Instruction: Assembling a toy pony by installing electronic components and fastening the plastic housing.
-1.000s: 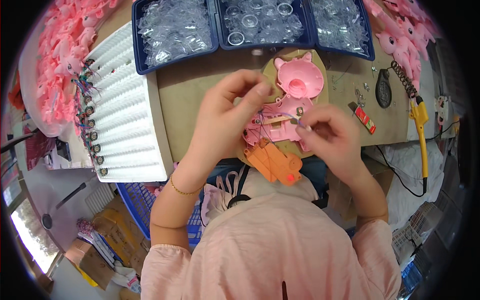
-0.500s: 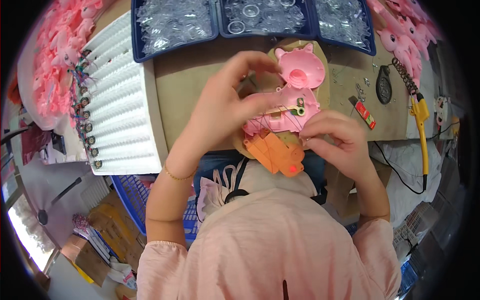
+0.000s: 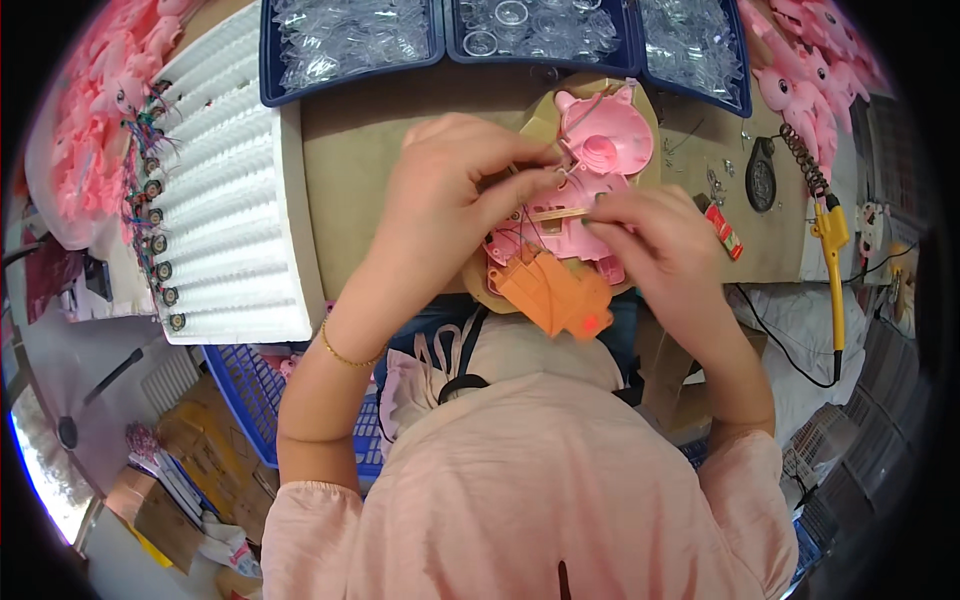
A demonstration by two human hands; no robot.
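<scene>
A pink plastic toy shell half (image 3: 618,130), shaped like an animal with a round head, lies open on a tan base (image 3: 646,108). My left hand (image 3: 455,185) is at its left, thumb and forefinger pinched on a thin wire (image 3: 572,158). From the right, my right hand (image 3: 665,235) reaches over the body of the shell with its fingertips pressed together; what they hold is too small to make out. A narrow pale strip (image 3: 558,214) runs across the shell to those fingertips. Dark thin wires join the shell to an orange plastic housing (image 3: 548,292) with a lit red spot, hanging toward me.
Blue trays (image 3: 447,50) of clear plastic parts stand at the back. A white ridged foam tray (image 3: 225,200) with wired round parts is at left. Pink toys (image 3: 815,90), a black oval object (image 3: 761,175), a red packet (image 3: 722,232) and a yellow soldering iron (image 3: 833,260) lie right.
My left hand has closed from spread fingers into a pinch on the wire. My right hand has moved up and left over the shell. The view has shifted slightly.
</scene>
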